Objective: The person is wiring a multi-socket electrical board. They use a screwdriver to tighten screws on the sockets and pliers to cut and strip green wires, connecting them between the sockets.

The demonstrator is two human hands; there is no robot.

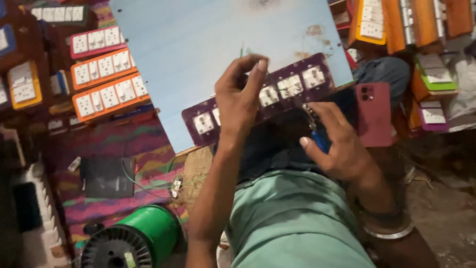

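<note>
Currently L hand (239,97) pinches purple switch board (263,97) on pale-blue panel (198,49), R hand (337,144) grips blue-handled screwdriver (316,133) at its lower edge; sockets fitted, fastening apparently unfinished.

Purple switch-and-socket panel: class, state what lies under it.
A pale blue board lies under the purple switch-and-socket panel; the left hand covers its middle.
</note>
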